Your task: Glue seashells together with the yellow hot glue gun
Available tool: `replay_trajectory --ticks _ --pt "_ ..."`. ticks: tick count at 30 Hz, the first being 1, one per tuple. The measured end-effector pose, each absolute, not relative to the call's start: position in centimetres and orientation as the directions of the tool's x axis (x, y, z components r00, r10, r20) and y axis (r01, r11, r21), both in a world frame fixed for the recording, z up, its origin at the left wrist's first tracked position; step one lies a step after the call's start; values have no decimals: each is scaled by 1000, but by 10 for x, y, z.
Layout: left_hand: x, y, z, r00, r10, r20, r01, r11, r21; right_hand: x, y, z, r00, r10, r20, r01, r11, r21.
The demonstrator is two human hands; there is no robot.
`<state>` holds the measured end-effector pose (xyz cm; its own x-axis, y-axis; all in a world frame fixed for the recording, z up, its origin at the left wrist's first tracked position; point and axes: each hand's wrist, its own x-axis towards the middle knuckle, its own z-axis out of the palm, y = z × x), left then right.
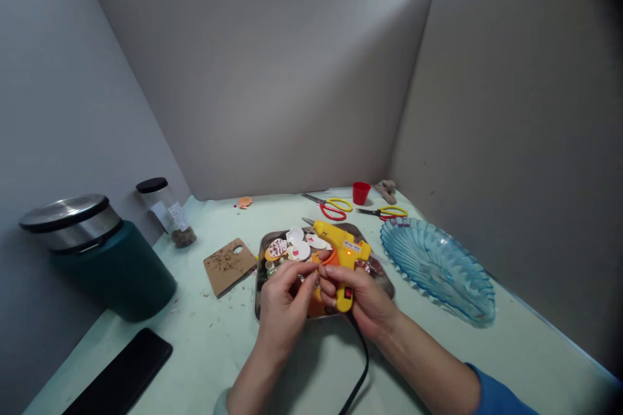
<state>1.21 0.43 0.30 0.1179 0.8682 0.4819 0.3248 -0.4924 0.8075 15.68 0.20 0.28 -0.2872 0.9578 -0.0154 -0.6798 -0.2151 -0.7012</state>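
A yellow hot glue gun (pixel 343 246) is in my right hand (pixel 363 295), its nozzle pointing up and left and its handle between palm and fingers. My left hand (pixel 289 292) is closed in a pinch, its fingertips meeting those of the right. What lies between the fingertips is too small to make out. Both hands are above a metal tray (pixel 259 301) that bears several small round and white decorated pieces (pixel 298 249). Part of the tray's contents is hidden behind my hands. From the gun's handle a black cord (pixel 363 369) runs down toward me.
Left of the tray lie a brown board (pixel 228 266) with dark crumbs, a clear jar (pixel 168 214), a large teal container (pixel 117 269) and a black phone (pixel 124 373). A blue glass dish (pixel 438 269) stands right. Behind are scissors (pixel 333 207), smaller scissors (pixel 384 213) and a red cup (pixel 361 193). Grey panels (pixel 263 84) enclose the table.
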Motion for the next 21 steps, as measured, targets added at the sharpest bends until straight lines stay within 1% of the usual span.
replay_trajectory --ticks 3,7,9,10,11,13,16,19,21 --pt "12 5 2 66 879 472 384 -460 801 157 1 5 -298 954 -9 -671 -216 -709" --pt "6 8 0 -13 899 438 497 -374 783 158 2 5 -320 947 -19 -736 -261 -625" --pt "1 10 0 2 899 437 573 -360 737 160 3 4 -334 942 -13 -750 -274 -602" --pt "-1 11 1 33 904 427 619 -354 701 161 4 4 -335 942 -8 -746 -271 -609" --pt "-3 11 2 72 913 401 667 -343 661 161 4 4 -329 944 -5 -732 -258 -630" --pt "-6 11 4 143 944 298 756 -298 582 162 3 5 -294 956 -13 -669 -215 -712" --pt "-6 10 5 210 967 145 848 -254 466 162 2 8 -165 986 -36 -470 -111 -876" --pt "-4 10 6 240 967 87 883 -255 394 160 2 10 -38 999 -13 -271 -23 -962" --pt "-3 10 6 247 966 78 884 -258 390 160 3 9 -24 1000 -6 -219 -11 -976"
